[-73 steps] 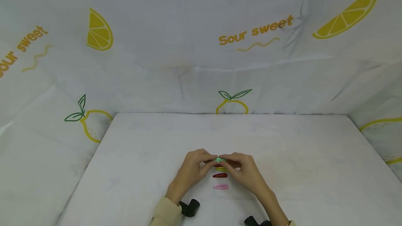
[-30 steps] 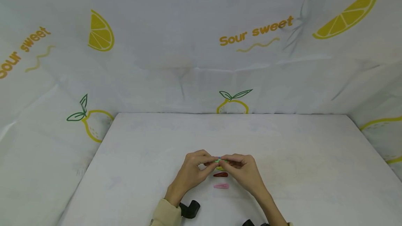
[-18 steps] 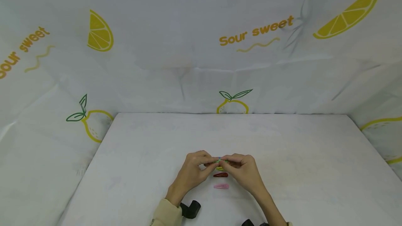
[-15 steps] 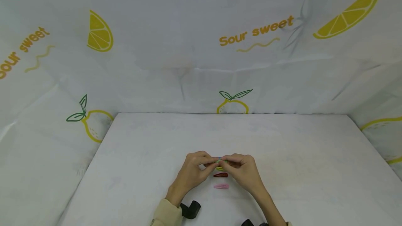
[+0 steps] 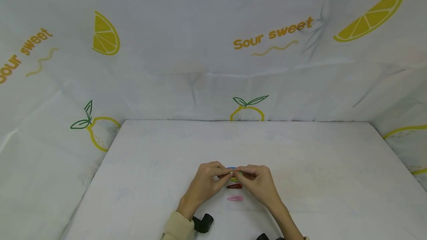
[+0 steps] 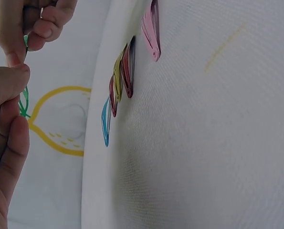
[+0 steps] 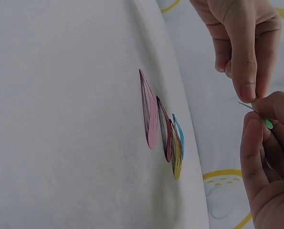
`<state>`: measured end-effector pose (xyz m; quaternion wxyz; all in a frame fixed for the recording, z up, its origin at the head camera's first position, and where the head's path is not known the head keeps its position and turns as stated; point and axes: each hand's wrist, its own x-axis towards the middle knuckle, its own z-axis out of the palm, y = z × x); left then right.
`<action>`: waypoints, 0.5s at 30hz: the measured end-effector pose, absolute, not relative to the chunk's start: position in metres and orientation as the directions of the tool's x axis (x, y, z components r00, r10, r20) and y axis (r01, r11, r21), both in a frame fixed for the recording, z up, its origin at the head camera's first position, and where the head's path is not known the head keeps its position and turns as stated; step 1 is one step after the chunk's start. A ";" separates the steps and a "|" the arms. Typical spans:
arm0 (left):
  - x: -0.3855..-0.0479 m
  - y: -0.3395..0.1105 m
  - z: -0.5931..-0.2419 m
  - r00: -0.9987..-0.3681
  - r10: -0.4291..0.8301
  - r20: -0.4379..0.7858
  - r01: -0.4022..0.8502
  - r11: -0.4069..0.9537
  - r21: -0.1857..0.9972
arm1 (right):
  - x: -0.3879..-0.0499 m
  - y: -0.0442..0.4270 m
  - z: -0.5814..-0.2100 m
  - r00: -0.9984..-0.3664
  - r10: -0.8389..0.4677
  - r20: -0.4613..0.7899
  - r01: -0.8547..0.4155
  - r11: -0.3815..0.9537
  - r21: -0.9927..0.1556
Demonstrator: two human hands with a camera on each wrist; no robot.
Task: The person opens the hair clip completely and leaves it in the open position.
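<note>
A small green snap hair clip (image 7: 268, 124) is held up between my two hands, its body mostly covered by the fingertips. My left hand (image 5: 207, 180) pinches one end with thumb and forefinger, and my right hand (image 5: 260, 183) pinches the other. On the table beneath them lies a column of clips: pink (image 5: 235, 198) nearest me, then dark red (image 5: 234, 186), yellow (image 6: 117, 80), a second red (image 6: 112, 98) and blue (image 6: 105, 123) farthest away. From the head camera, the fingers partly cover the yellow and blue clips and hide the second red one.
The white tabletop (image 5: 150, 158) spreads out on both sides of the hands. A white lemon-print cloth (image 5: 166, 47) stands behind it and at the sides. Black wrist-camera mounts (image 5: 204, 223) sit by the forearms, close to the table.
The green clip, plain to see between the fingertips at first, is now almost covered by them. Both hands have shifted slightly toward me, and more of the blue clip shows beyond them.
</note>
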<state>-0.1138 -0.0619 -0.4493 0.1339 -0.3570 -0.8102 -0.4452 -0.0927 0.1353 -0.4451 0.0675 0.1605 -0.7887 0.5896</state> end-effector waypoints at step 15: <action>-0.116 -0.068 -0.449 -0.662 0.488 0.569 0.749 0.403 0.525 | -0.092 0.142 -0.438 -0.877 -0.265 0.402 -0.480 0.540 -0.691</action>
